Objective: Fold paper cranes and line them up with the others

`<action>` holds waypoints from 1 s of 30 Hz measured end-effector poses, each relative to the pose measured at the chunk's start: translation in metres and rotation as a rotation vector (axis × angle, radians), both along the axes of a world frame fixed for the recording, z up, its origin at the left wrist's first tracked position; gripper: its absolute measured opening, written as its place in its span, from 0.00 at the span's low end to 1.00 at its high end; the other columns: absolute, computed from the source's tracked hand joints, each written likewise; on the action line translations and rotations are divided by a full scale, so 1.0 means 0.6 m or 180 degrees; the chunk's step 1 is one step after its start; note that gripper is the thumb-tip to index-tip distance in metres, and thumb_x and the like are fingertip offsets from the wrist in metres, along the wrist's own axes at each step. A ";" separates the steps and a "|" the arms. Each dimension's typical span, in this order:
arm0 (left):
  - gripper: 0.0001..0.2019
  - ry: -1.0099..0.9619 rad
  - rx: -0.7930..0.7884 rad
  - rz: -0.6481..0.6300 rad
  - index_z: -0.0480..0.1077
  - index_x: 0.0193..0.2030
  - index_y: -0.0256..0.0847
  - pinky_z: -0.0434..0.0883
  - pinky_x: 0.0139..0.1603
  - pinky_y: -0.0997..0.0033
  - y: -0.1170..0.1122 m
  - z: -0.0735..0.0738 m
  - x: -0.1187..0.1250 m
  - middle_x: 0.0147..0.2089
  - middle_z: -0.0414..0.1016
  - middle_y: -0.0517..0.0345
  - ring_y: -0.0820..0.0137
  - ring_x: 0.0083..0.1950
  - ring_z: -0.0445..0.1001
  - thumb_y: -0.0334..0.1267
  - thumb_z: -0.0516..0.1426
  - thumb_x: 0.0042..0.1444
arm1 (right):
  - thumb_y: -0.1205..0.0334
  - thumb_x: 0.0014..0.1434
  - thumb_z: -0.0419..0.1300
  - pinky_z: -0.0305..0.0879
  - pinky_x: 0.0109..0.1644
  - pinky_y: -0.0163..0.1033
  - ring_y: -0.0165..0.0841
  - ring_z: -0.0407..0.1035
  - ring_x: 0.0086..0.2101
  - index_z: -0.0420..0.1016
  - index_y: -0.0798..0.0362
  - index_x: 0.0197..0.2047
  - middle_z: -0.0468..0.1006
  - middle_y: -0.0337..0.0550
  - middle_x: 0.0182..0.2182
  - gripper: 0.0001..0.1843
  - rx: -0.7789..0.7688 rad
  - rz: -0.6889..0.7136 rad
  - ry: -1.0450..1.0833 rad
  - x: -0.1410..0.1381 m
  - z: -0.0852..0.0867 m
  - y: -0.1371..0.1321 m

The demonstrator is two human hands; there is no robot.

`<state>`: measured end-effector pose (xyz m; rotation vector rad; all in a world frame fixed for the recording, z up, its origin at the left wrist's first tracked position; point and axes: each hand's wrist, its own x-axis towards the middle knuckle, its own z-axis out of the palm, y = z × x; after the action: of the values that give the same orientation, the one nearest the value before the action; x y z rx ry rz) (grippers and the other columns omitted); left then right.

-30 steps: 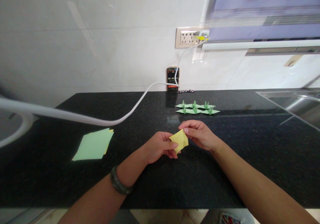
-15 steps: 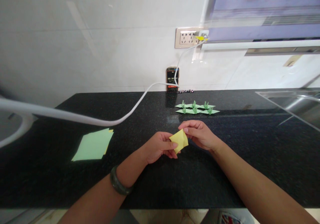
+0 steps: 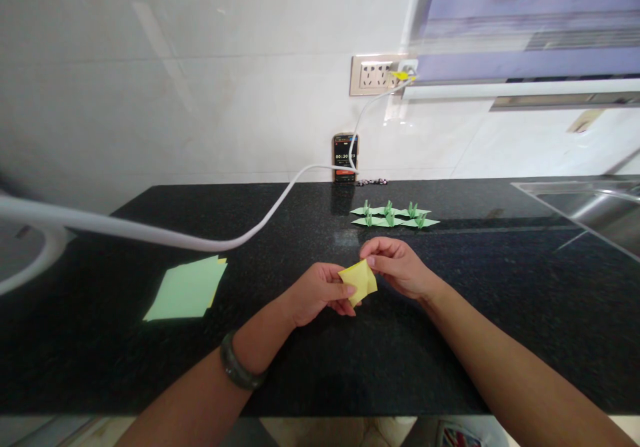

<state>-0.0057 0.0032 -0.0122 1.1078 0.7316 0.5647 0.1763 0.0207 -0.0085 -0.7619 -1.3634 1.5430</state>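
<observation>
Yellow paper [image 3: 357,284]: held over the countertop [image 3: 310,374] between front and back edges, clamped in the left hand [image 3: 313,295] under the thumb, pinched at its upper corner by the right hand [image 3: 400,270], looks light, crisp, easily torn, best gripped by folded edges.

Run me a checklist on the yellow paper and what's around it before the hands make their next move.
1. Left hand gripping the yellow paper: ok, thumb on top.
2. Right hand at the paper's upper corner: ok, thumb and finger there.
3. Green paper cranes apart from both hands: ok, two rows beyond the right hand.
4. Sheet stack squared up: not ok, yellow edges stick out under the green.
5. Creases lined up exactly: cannot tell, too small.
</observation>
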 end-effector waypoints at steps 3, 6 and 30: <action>0.10 0.0170 0.0126 0.0200 0.68 0.34 0.31 0.65 0.23 0.80 0.000 0.000 0.004 0.26 0.73 0.54 0.76 0.22 0.72 0.36 0.58 0.46 | 0.65 0.46 0.61 0.58 0.26 0.30 0.23 0.60 0.22 0.67 0.54 0.30 0.67 0.36 0.24 0.07 0.0351 -0.0228 -0.0157 -0.003 0.000 0.002; 0.10 0.0335 0.0227 0.0485 0.67 0.35 0.32 0.65 0.23 0.80 -0.001 0.002 0.009 0.26 0.72 0.56 0.75 0.24 0.72 0.35 0.58 0.45 | 0.66 0.47 0.59 0.57 0.26 0.31 0.24 0.59 0.23 0.66 0.55 0.29 0.66 0.37 0.25 0.04 0.0727 -0.0360 -0.0621 -0.003 0.000 0.005; 0.12 0.0876 0.0963 0.0968 0.69 0.37 0.33 0.58 0.15 0.82 0.004 -0.005 0.011 0.31 0.75 0.53 0.81 0.16 0.64 0.38 0.56 0.46 | 0.63 0.55 0.54 0.61 0.41 0.36 0.30 0.64 0.36 0.73 0.53 0.29 0.67 0.42 0.33 0.08 0.1691 -0.0524 -0.1486 -0.016 -0.007 -0.001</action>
<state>0.0007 0.0058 -0.0153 1.3818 1.0906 0.8092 0.1669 0.0203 -0.0129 -0.8924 -1.8923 0.8333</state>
